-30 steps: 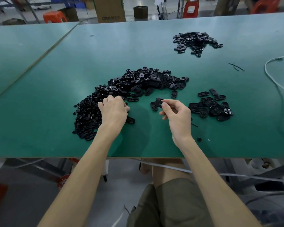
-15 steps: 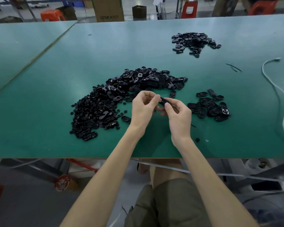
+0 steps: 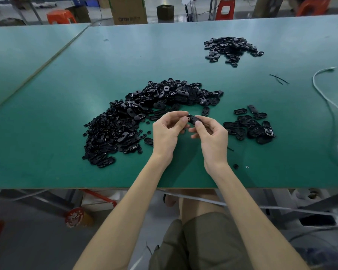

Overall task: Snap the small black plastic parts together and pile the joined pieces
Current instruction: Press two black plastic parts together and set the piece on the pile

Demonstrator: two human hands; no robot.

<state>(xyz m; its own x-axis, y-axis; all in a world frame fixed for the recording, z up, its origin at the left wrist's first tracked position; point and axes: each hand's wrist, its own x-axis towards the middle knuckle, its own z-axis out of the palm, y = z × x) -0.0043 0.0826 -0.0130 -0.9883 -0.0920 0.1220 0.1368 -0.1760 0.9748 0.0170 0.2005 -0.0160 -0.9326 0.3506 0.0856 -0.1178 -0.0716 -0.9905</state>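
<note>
Above the green desk, near its front edge, the left hand and right hand meet, the fingers of both pinching one small black part between them. A big heap of loose parts lies just left, a smaller pile right.

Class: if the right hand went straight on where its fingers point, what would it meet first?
Likely the left hand, which pinches the same black part just ahead of it.
</note>
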